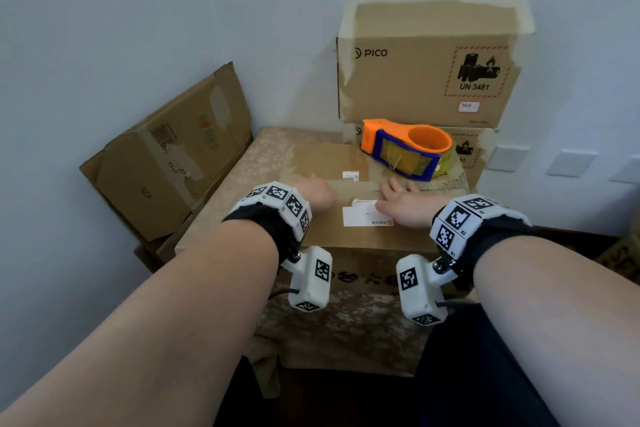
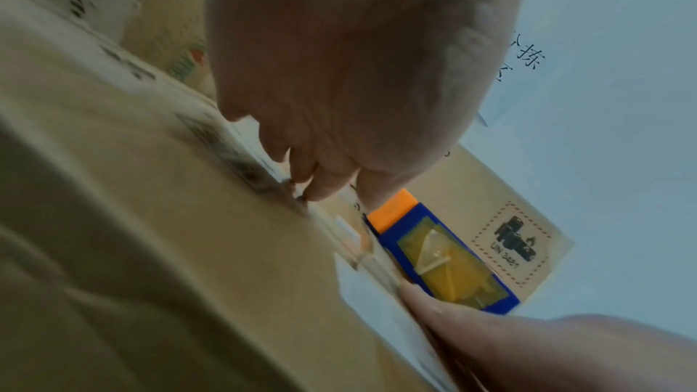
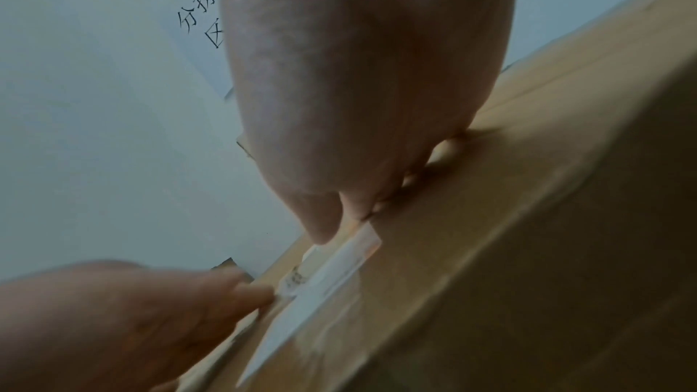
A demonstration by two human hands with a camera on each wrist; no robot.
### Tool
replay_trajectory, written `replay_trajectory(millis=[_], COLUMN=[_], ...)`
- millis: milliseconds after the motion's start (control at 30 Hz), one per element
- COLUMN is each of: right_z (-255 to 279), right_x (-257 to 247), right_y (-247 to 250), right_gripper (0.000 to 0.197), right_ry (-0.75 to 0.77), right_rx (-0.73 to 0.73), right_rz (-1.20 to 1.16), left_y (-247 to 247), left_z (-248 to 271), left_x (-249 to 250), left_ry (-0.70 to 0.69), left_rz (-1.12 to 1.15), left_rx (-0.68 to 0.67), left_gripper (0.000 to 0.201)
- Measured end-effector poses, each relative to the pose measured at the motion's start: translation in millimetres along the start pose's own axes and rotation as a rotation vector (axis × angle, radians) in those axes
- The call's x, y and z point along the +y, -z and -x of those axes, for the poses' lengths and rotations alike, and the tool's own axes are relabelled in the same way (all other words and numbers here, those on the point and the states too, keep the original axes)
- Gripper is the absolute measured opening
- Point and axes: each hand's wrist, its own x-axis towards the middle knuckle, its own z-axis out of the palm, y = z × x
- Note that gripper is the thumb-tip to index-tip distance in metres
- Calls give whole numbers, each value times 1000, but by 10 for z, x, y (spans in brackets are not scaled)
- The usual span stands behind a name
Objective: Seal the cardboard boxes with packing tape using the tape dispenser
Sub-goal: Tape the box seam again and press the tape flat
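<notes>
A brown cardboard box [image 1: 325, 232] with a white shipping label [image 1: 362, 215] stands on a cloth-covered stand in front of me. Both hands lie on its closed top flaps. My left hand [image 1: 313, 194] touches the top left of the centre seam with bent fingertips [image 2: 313, 187] and holds nothing. My right hand [image 1: 403, 199] presses flat with spread fingers [image 3: 324, 219] beside the label [image 3: 320, 285]. The orange and blue tape dispenser [image 1: 405, 149] with yellowish tape rests on the box's far right corner, just beyond my right hand, and also shows in the left wrist view as the dispenser [image 2: 445, 258].
Two taped PICO boxes [image 1: 426, 80] are stacked against the wall behind the dispenser. Flattened cardboard [image 1: 173, 156] leans on the wall at the left. The patterned cloth [image 1: 242, 170] covers the stand around the box. White wall plates [image 1: 571, 163] sit at the right.
</notes>
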Motion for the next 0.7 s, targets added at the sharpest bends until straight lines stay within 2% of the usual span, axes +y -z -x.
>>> replay_trajectory(millis=[100,200,433,700], right_z=[-18,16,-15,33], right_x=[45,52,91,188], right_y=[-14,-17,-58,-64], right_gripper=[50,52,55,58], right_ry=[1,16,30,-19], right_rx=[-15,-19,0,16], right_rz=[-14,-17,-88,-141], left_y=[-5,-56,-154,-127], left_z=[-18,-106,-201,-119], left_x=[224,328,395,411], left_ry=[-89,-113,-110,-53], left_rz=[123,178,255,201], left_rx=[1,14,-18,-58], left_gripper=[44,48,48,45])
